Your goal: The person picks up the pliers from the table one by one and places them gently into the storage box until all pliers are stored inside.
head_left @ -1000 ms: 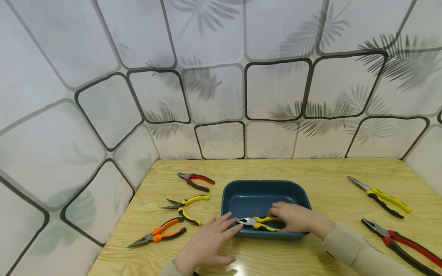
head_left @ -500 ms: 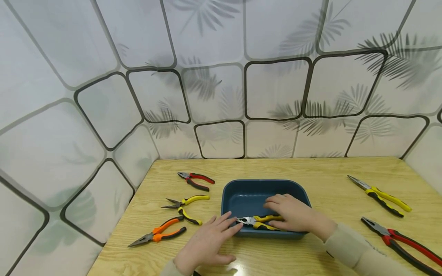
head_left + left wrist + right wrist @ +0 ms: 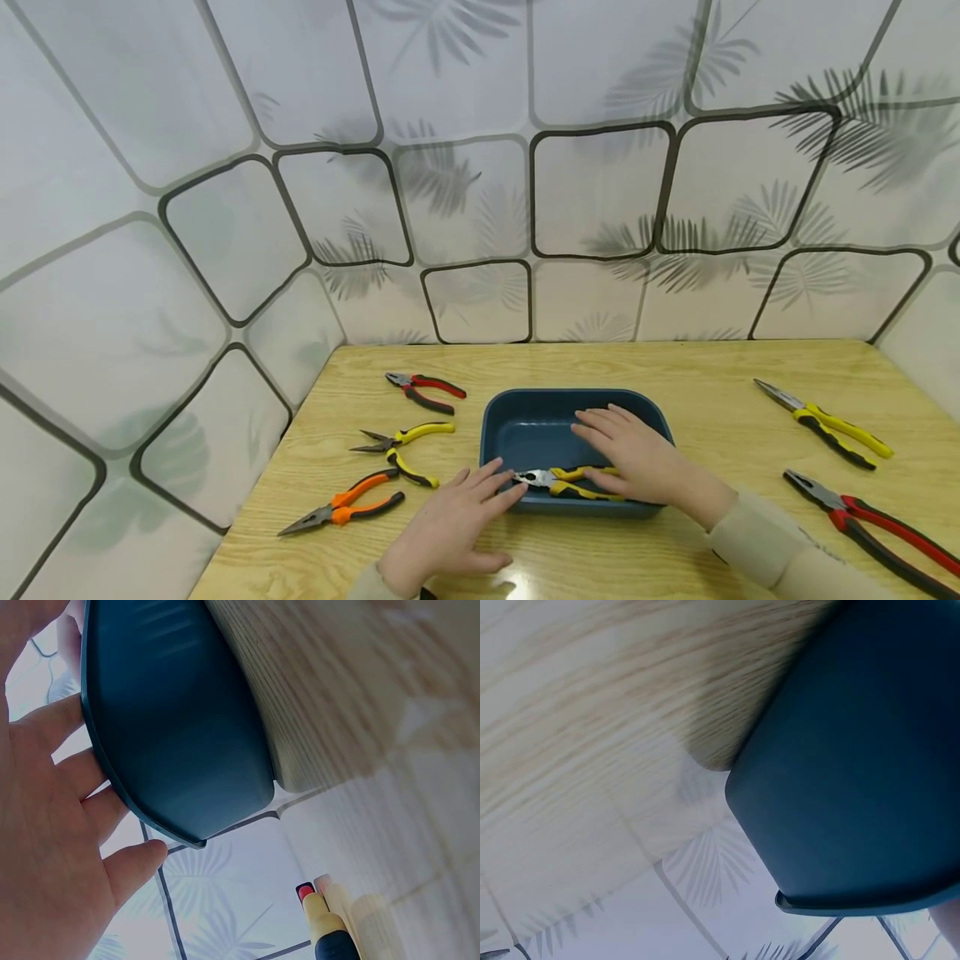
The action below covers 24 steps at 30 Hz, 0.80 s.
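A dark blue tray [image 3: 540, 437] stands on the wooden table. Inside, along its front wall, lies a pair of combination pliers [image 3: 536, 479] with yellow-and-black handles, its head to the left. My left hand [image 3: 450, 525] spreads its fingers over the front left rim, fingertips by the pliers' head. The left wrist view has the left hand [image 3: 60, 825] beside the tray's wall [image 3: 172, 727]. Over the tray's right side, my right hand [image 3: 637, 458] holds its fingers extended, the thumb overlapping the pliers' handles. The tray wall [image 3: 847, 795] hides most of that hand in the right wrist view.
Left of the tray lie red-and-black pliers [image 3: 431, 383], yellow-and-black needle-nose pliers [image 3: 423, 432] and orange long-nose pliers [image 3: 348, 500]. To the right are yellow long-nose pliers [image 3: 813, 417] and large red-and-black pliers [image 3: 847, 508]. A patterned wall covering [image 3: 480, 304] rises behind the table [image 3: 720, 375].
My right hand's fingers have straightened and lifted off the pliers' handles, shifting toward the tray's back. The pliers and my left hand stay in place.
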{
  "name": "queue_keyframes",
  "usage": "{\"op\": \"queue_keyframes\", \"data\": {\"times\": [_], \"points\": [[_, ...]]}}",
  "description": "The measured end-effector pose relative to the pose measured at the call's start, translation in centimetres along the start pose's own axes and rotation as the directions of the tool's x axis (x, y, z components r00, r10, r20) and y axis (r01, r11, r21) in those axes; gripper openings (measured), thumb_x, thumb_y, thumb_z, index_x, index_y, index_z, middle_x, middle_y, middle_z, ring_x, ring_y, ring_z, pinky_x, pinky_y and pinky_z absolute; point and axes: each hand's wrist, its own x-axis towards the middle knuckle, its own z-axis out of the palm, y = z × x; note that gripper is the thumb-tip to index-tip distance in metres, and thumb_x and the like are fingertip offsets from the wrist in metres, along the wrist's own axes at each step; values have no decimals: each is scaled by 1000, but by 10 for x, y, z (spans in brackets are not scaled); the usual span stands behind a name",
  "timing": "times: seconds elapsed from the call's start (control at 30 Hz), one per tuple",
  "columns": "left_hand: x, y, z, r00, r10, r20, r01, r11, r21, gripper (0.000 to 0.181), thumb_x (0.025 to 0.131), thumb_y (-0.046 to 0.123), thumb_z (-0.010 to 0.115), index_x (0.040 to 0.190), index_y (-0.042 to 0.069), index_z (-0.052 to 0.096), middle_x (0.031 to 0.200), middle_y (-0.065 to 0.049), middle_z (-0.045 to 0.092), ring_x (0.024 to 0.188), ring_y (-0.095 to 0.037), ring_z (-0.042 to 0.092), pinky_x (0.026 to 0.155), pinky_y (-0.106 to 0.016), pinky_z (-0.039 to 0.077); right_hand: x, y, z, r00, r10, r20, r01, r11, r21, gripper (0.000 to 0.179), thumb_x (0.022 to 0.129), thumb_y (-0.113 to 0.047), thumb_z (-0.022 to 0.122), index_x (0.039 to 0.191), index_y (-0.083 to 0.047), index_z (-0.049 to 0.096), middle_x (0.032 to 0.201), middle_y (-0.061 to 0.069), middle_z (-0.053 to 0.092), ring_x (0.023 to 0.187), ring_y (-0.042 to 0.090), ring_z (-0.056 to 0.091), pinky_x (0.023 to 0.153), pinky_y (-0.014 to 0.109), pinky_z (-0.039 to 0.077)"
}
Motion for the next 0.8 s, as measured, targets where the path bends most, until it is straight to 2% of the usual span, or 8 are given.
{"op": "queue_keyframes", "data": {"times": [0.3, 0.67, 0.8], "points": [[1, 1, -1, 1000, 0, 4, 0, 1000, 10, 73, 78, 56, 54, 139, 22, 31, 137, -4, 36, 131, -20, 19, 95, -48, 31, -4, 0, -2, 999, 38, 7, -38, 998, -58, 62, 81, -40, 58, 130, -5, 44, 133, 16, 39, 123, 31, 33, 97, 51, 23], [0, 1, 0, 999, 21, -28, -20, 1000, 16, 72, 79, 55, 54, 138, 21, 32, 136, -4, 37, 130, -21, 21, 93, -48, 34, -12, 4, -4, 996, 80, 29, -78, 993, -87, 61, 83, -42, 54, 132, -7, 42, 136, 16, 35, 125, 31, 29, 98, 52, 20], [0, 0, 0, 999, 28, -30, -28, 999, 24, 72, 79, 55, 54, 139, 21, 32, 136, -5, 37, 130, -21, 21, 92, -48, 34, -15, 5, -6, 997, 83, 6, -82, 992, -91, 60, 83, -40, 55, 131, -7, 43, 134, 17, 37, 122, 33, 32, 97, 52, 22]]}}
